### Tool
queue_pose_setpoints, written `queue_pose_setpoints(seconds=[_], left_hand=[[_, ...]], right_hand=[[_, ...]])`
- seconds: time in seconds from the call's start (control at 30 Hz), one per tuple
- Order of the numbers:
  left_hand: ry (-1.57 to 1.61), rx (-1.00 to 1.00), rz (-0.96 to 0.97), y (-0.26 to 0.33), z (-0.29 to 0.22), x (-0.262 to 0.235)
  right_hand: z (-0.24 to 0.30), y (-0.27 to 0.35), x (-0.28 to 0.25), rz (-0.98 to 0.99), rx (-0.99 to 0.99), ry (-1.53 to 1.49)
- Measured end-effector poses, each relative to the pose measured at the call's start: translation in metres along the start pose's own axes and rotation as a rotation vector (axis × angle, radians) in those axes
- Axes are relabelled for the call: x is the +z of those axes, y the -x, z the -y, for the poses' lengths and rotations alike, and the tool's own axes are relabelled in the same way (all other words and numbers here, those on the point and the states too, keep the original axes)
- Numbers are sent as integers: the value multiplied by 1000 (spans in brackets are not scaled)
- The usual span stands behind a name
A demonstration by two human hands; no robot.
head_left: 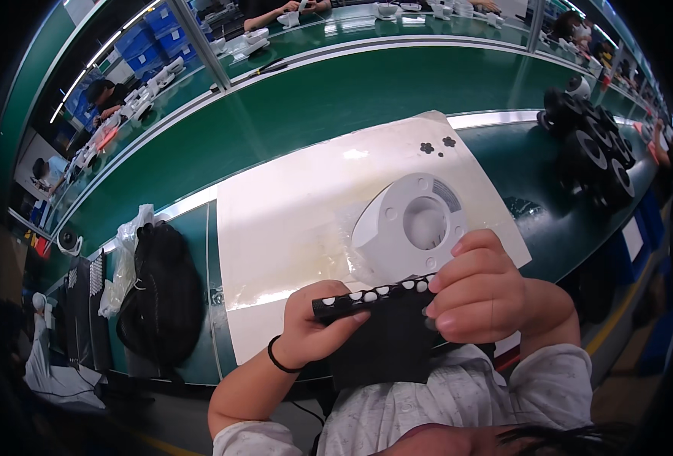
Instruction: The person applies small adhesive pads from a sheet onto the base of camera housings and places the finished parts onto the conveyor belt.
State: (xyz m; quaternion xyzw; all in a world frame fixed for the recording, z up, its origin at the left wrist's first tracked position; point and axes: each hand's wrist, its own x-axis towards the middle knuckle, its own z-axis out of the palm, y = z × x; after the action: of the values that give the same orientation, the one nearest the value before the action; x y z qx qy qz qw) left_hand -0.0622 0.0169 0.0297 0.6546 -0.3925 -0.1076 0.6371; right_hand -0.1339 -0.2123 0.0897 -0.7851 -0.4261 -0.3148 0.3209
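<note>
A black sheet (386, 346) is held up close to my body, its upper edge folded over and showing a row of white round dots (383, 290). My left hand (317, 323) is closed on the sheet's left end, thumb on the near side. At the right end my right hand (477, 292) is closed, its curled fingers against the sheet's edge. A small round greyish piece (429, 312) shows by its fingertips; whether it is loose cannot be made out. Just beyond the hands, a white plastic housing (386, 228) with a round recess lies on a white board (276, 220).
Black flower-shaped pieces (427, 148) lie at the board's far right. Black round parts (587, 152) are heaped on the green bench at the right. At left are a black bag (161, 296) and clear plastic wrap (127, 251). People work along another bench beyond a metal-framed divider.
</note>
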Motion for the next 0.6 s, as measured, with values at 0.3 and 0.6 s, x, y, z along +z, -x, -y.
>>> queue_pose_setpoints(seconds=[0.3,0.6], left_hand=[[19,40,26,0,1,-2],[-9,-12,78,1,1,-6]], right_hand=[[12,-15,22,169,-180,70],[-64,-14,-3,-291,522,-438]])
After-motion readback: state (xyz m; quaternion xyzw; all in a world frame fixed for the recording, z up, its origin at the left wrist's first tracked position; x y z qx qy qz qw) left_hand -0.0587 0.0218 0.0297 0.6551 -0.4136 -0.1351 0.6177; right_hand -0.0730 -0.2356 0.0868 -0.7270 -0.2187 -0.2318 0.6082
